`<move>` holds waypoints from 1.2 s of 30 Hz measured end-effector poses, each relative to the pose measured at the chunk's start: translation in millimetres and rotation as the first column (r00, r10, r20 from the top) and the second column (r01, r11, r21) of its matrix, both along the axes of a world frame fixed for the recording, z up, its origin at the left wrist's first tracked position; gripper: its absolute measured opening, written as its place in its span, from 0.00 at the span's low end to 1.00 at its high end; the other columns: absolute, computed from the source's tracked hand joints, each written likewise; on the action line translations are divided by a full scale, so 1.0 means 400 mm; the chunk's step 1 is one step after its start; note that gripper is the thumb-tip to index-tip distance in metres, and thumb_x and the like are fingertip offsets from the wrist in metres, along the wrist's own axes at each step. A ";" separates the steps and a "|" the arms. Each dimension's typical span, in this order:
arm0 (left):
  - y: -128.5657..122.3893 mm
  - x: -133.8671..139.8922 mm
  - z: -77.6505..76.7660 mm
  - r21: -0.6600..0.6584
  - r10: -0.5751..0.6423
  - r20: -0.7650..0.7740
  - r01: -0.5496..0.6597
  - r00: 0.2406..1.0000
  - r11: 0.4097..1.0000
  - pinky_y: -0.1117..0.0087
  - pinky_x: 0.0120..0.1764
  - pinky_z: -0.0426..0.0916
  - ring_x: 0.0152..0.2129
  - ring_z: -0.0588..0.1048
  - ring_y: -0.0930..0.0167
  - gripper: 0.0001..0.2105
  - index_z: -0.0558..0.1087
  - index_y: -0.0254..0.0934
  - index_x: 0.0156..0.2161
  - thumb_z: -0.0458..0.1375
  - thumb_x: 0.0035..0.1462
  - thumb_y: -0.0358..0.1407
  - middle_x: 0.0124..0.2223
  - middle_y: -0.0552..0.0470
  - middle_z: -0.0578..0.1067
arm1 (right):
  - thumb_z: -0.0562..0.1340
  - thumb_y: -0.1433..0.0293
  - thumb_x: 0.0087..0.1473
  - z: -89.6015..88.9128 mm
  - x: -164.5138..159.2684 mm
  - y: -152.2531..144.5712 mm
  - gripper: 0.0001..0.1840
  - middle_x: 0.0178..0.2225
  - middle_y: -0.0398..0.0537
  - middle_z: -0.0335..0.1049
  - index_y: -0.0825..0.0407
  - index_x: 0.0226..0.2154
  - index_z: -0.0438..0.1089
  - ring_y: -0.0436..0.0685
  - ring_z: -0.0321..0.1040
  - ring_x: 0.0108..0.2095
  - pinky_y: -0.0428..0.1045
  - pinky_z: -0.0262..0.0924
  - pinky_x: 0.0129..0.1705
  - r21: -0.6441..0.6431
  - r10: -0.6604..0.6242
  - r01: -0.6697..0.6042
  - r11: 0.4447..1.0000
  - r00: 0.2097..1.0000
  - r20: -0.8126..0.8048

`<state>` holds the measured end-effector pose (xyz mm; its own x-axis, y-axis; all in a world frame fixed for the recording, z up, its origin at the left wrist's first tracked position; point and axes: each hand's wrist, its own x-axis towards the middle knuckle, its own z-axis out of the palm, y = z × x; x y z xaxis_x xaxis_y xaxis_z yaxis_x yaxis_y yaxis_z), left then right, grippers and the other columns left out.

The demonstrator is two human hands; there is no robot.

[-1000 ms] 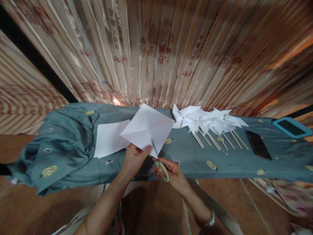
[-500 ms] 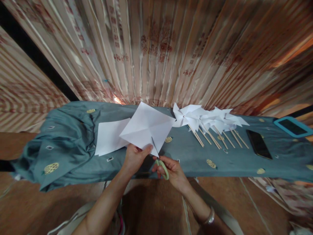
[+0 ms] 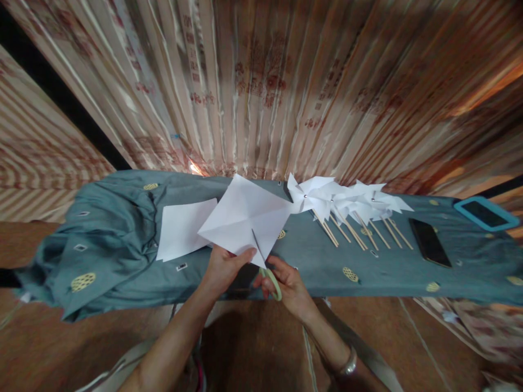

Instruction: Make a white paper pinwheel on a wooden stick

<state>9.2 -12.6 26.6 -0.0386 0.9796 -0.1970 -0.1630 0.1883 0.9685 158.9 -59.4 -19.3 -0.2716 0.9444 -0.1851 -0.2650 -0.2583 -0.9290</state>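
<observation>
A square white sheet of paper point(image 3: 241, 209) with diagonal creases is held up corner-on by my left hand point(image 3: 224, 267), thumb on top near its lower edge. My right hand point(image 3: 286, 286) grips the light green handles of a pair of scissors point(image 3: 277, 288). One dark blade lies over the sheet, running from the lower corner toward the middle; the other blade is hidden beneath the paper. Left of the sheet, a stack of white paper point(image 3: 180, 226) lies on the cloth, partly covered by it.
Several white paper pinwheels point(image 3: 327, 196) on wooden sticks point(image 3: 359, 234) lie on the grey-green tablecloth point(image 3: 310, 267). Farther right are a black phone point(image 3: 430, 242) and a blue-framed tablet point(image 3: 486, 212). The cloth is bunched at the left; a patterned curtain point(image 3: 253, 98) hangs behind.
The near corner of the sheet has parted slightly along the scissor blade. Both hands stay in almost the same place, and the view has shifted a little.
</observation>
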 end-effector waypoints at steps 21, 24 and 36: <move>-0.016 0.009 -0.002 -0.040 -0.125 0.034 0.126 0.992 0.991 0.71 0.25 0.65 0.19 0.68 0.72 0.11 0.69 0.35 0.23 0.65 0.35 0.38 0.21 0.54 0.72 | 0.69 0.52 0.43 0.017 0.014 0.004 0.29 0.22 0.41 0.70 0.52 0.43 0.68 0.46 0.60 0.18 0.42 0.54 0.20 0.033 0.016 -0.017 0.999 1.000 0.026; -0.018 0.005 -0.013 -0.026 -0.147 0.022 0.148 0.989 0.989 0.71 0.26 0.65 0.20 0.68 0.72 0.11 0.69 0.35 0.22 0.65 0.37 0.38 0.21 0.54 0.72 | 0.69 0.53 0.44 0.017 0.016 0.004 0.28 0.22 0.41 0.70 0.52 0.43 0.68 0.45 0.60 0.18 0.42 0.54 0.21 0.037 0.013 -0.014 0.999 1.000 0.028; 0.003 -0.010 -0.014 -0.054 0.012 0.125 -0.006 0.992 0.999 0.73 0.27 0.66 0.21 0.71 0.73 0.14 0.74 0.33 0.27 0.69 0.31 0.34 0.24 0.54 0.76 | 0.70 0.50 0.41 0.010 0.042 -0.001 0.32 0.28 0.44 0.73 0.52 0.44 0.68 0.47 0.64 0.23 0.43 0.55 0.24 0.011 0.148 -0.149 0.989 0.989 0.020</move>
<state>5.1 -11.4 20.8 -0.0192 0.9674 -0.2526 -0.2840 0.2370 0.9291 175.6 -59.9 -15.5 -0.4056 0.8962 -0.1799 -0.2068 -0.2817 -0.9369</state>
